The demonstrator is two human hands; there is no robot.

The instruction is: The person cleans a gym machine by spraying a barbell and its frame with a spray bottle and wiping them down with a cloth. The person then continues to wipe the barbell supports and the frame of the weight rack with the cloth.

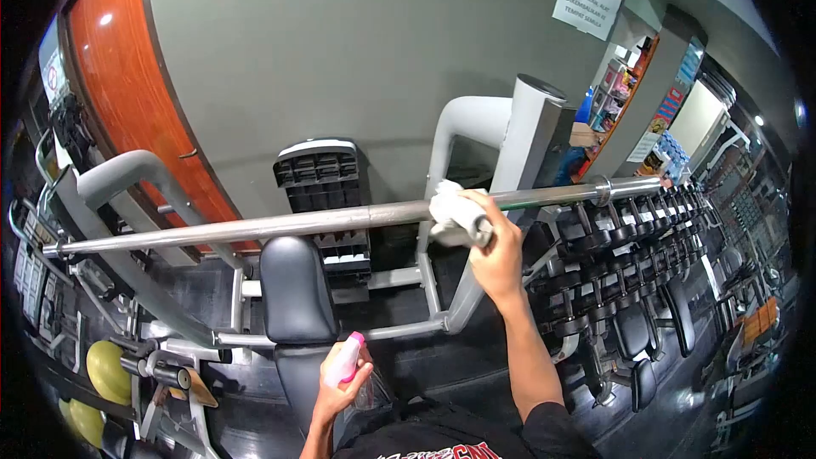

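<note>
A long metal barbell lies across the uprights of a grey bench-press rack. My right hand is closed around a white cloth, which is pressed against the bar right of its middle. Low in front of my body, my left hand grips a spray bottle with a pink and white head. The lower part of the bottle is mostly hidden by my fingers and dark surroundings. Between the uprights, under the bar, stands the black padded bench.
Dumbbell racks stand to the right. On the left are yellow-green exercise balls and an orange door. Black stacked step platforms lean by the grey wall behind the bar. A paper sign hangs on that wall.
</note>
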